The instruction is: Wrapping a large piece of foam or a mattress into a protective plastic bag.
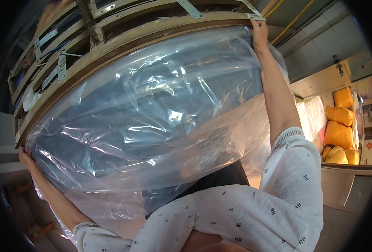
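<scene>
A large, dark blue padded piece of furniture under clear plastic film fills the middle of the view. Along its far side runs a wooden frame with metal brackets and coil springs. My right hand is closed on the frame's far right corner, beside the film's edge. At the lower left corner my left hand grips the frame's end where the film meets the wood; its fingers are partly hidden. Loose film hangs toward my body.
Another person's arm shows beyond the frame at the upper left. Orange bundles are stacked at the right, near a wooden board. A yellow cable runs at the upper right.
</scene>
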Demonstrator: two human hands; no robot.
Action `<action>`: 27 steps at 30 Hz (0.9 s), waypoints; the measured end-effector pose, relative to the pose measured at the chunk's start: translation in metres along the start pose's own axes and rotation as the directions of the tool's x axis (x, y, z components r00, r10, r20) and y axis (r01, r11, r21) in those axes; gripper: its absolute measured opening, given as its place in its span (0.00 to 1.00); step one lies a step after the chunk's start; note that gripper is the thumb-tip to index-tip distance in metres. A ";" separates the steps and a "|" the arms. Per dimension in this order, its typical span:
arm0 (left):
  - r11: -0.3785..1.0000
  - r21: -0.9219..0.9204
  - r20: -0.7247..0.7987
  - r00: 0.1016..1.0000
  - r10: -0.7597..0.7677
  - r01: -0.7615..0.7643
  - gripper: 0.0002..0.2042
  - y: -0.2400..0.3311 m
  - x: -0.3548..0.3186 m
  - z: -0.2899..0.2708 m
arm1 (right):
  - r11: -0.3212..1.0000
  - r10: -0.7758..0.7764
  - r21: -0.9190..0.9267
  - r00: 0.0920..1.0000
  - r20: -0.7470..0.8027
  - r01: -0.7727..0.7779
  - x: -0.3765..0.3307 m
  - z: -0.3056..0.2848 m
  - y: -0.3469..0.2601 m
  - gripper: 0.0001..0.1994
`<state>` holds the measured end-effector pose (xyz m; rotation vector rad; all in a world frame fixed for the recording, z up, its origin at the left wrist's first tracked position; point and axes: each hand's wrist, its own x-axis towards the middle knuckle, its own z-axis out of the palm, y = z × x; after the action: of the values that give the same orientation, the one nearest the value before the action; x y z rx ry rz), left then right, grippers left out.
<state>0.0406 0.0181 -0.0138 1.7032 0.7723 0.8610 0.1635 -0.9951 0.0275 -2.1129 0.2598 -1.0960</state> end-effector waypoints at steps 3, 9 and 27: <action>0.998 -0.008 0.006 0.998 0.059 -0.059 0.13 -0.008 0.008 0.009 | 1.000 0.002 -0.001 0.999 -0.052 -0.002 0.000 -0.005 -0.003 0.22; 0.694 0.661 0.266 0.954 0.137 -0.284 0.15 -0.004 0.018 -0.025 | 0.978 0.027 -0.209 0.970 0.241 0.024 0.006 0.004 0.011 0.28; 0.887 0.179 0.656 0.723 0.216 -0.427 0.19 0.249 -0.295 0.058 | 0.931 -0.131 0.311 0.619 0.774 -0.191 -0.133 -0.180 -0.173 0.13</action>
<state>-0.0473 -0.3193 0.1611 2.2897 0.1464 0.3390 -0.0825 -0.9007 0.1298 -2.0104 -0.3232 -0.0709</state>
